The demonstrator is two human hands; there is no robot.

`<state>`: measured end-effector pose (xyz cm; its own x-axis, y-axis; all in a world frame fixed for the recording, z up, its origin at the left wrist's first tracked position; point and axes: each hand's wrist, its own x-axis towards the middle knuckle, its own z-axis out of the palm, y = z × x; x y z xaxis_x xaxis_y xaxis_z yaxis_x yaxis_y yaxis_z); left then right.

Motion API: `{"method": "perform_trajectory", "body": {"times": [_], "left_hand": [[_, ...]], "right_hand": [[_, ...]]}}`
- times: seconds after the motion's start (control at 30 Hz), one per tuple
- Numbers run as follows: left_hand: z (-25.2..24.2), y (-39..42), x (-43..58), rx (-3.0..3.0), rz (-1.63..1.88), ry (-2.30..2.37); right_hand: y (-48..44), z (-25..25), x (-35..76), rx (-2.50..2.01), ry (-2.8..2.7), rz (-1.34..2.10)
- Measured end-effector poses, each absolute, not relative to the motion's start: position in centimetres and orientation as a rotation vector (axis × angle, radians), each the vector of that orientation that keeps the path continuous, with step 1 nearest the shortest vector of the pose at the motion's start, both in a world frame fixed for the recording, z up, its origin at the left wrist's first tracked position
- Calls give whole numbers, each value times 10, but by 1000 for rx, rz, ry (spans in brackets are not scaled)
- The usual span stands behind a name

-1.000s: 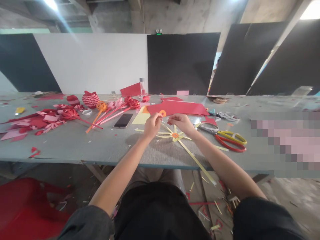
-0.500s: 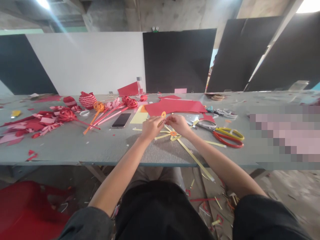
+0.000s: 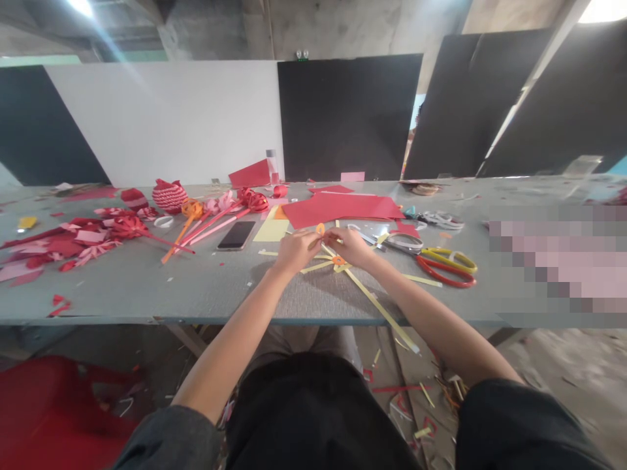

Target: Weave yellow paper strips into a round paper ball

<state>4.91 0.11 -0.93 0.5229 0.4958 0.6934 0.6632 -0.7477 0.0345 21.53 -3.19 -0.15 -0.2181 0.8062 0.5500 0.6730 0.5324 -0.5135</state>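
A small orange paper ring (image 3: 320, 229) stands up at the fingertips of my left hand (image 3: 296, 251), which is closed in a pinch on it. My right hand (image 3: 351, 246) is pinched too, its fingertips meeting the left ones just beside the ring; what they hold is too small to make out. Below my hands on the table, pale yellow paper strips (image 3: 375, 300) spread out like rays from another orange ring (image 3: 338, 260). One long strip reaches past the table's front edge. My right hand and forearm hide part of the strips.
Red paper sheets (image 3: 337, 210) lie behind my hands. A phone (image 3: 236, 235) and paper flowers on sticks (image 3: 220, 222) are to the left. Scissors with red and yellow handles (image 3: 447, 269) lie to the right. A red chair (image 3: 53, 418) stands at lower left.
Both hands stay almost in place, fingertips still together. The orange ring at the left fingertips sits slightly lower and has turned a little. The whole view has shifted slightly.
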Motion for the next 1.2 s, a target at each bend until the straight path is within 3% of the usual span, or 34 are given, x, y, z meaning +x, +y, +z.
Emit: {"method": "perform_trajectory", "body": {"times": [0.33,0.5,0.93,1.2], "left_hand": [[-7,3,49,-2712,-1306,-1082],[-7,5,48,-2825,-1384,-1114],[-3,-2,49,-2703,-1244,-1169],[-6,-3,49,-2615,-1037,-1137]], "right_hand": [[-25,-6,217,-1010,-1789,579],[-29,-3,218,-1016,-1832,503],[-40,4,215,-1104,-1896,285],[-32,-3,213,-1167,-1843,385]]}}
